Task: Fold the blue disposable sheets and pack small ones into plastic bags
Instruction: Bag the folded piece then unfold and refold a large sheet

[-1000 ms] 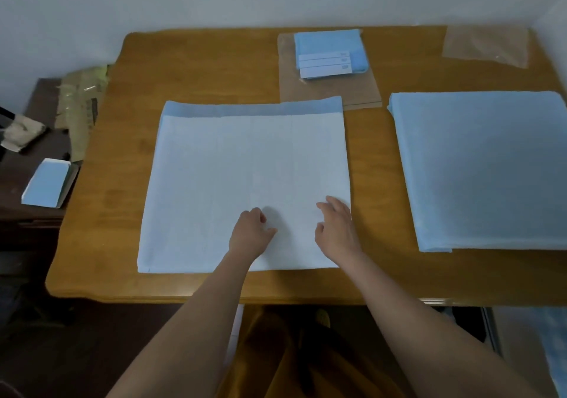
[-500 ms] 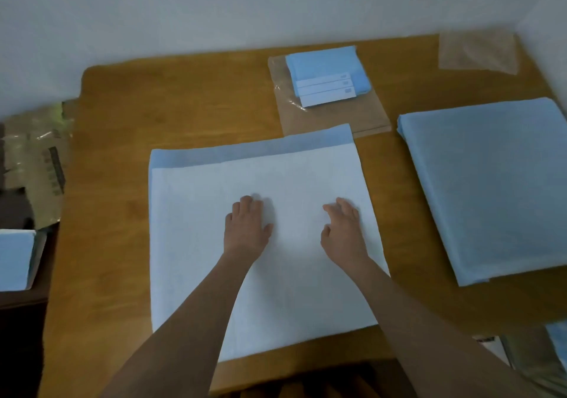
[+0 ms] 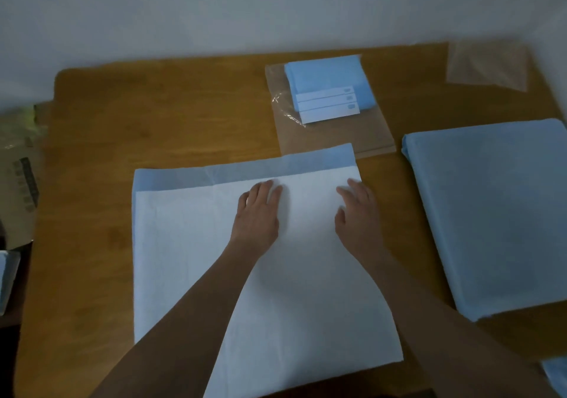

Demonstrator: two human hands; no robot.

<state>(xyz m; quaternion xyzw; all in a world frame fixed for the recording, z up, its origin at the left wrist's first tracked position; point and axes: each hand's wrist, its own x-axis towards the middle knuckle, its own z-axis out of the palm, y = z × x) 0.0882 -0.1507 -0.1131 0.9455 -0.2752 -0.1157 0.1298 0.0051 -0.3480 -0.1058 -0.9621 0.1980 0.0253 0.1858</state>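
A large pale sheet (image 3: 184, 244), white side up with a blue strip along its far edge, lies flat on the wooden table (image 3: 147, 121). My left hand (image 3: 257, 216) presses flat on it near the far edge, fingers straight. My right hand (image 3: 357, 213) rests flat on the sheet near its far right corner, fingers spread. A stack of blue sheets (image 3: 497, 213) lies to the right. Small folded blue sheets with white labels (image 3: 328, 87) sit on a pile of clear plastic bags (image 3: 362, 140) behind.
Another clear plastic bag (image 3: 487, 63) lies at the table's far right corner by the wall. A cardboard piece (image 3: 18, 176) and a low dark surface stand off the left edge. Bare wood shows on the table's left part.
Both hands slid forward across the sheet, from its near edge to close to its far edge. The view moved forward with them.
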